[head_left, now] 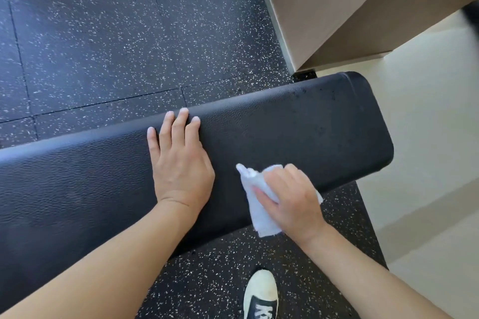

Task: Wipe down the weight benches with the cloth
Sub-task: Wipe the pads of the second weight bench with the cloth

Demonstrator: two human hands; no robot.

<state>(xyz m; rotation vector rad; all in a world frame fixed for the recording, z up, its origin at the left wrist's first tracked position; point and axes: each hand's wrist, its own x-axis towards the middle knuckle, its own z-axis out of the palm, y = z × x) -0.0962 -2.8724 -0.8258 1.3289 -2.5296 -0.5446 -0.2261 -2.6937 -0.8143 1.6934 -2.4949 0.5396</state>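
**Wiping a black bench with a white cloth**

Right fingers [269,184] curled tight around a bunched white cloth [256,204], pressed on the near edge of the black padded bench [298,124]. Left fingers [178,124] spread flat, tips at the bench's far edge, holding nothing. Right hand [290,199] beside left hand [181,163], toward the bench's rounded end. Speckled floor [116,33] beyond the bench; shoe [260,295] below its near side.

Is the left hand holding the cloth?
No, the left hand lies flat and empty on the bench; the right hand grips the cloth.
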